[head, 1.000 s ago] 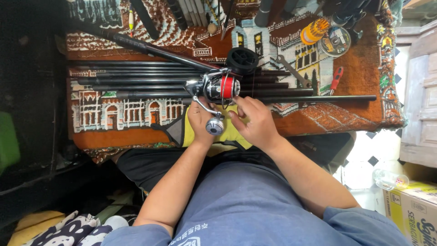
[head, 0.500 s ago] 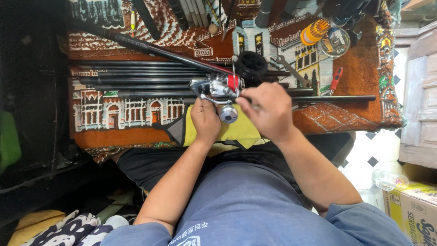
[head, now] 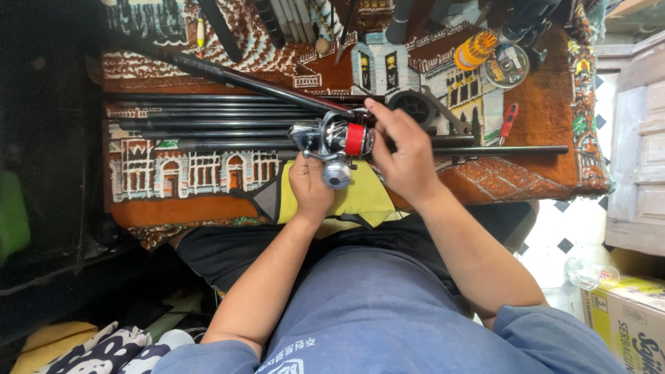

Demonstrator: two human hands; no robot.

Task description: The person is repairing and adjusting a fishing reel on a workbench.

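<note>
A silver fishing reel (head: 331,140) with a red spool is held over a patterned rug (head: 208,176). My left hand (head: 309,187) grips the reel from below, close to its round silver knob. My right hand (head: 403,154) wraps the spool end, with the fingers reaching over its top. A yellow cloth (head: 360,197) lies under both hands. Several black rod sections (head: 208,125) lie side by side on the rug to the left of the reel. One thin rod section (head: 512,149) runs off to the right.
A black reel part (head: 414,105) sits just behind my right hand. A red-handled tool (head: 508,121), an orange line spool (head: 474,50) and a clear round case (head: 506,66) lie at the back right. White cabinet (head: 641,138) and cardboard box (head: 627,318) stand on the right.
My right hand has shifted from below the reel up onto its spool end, and the reel has been turned in my hands. My left hand stays under it.
</note>
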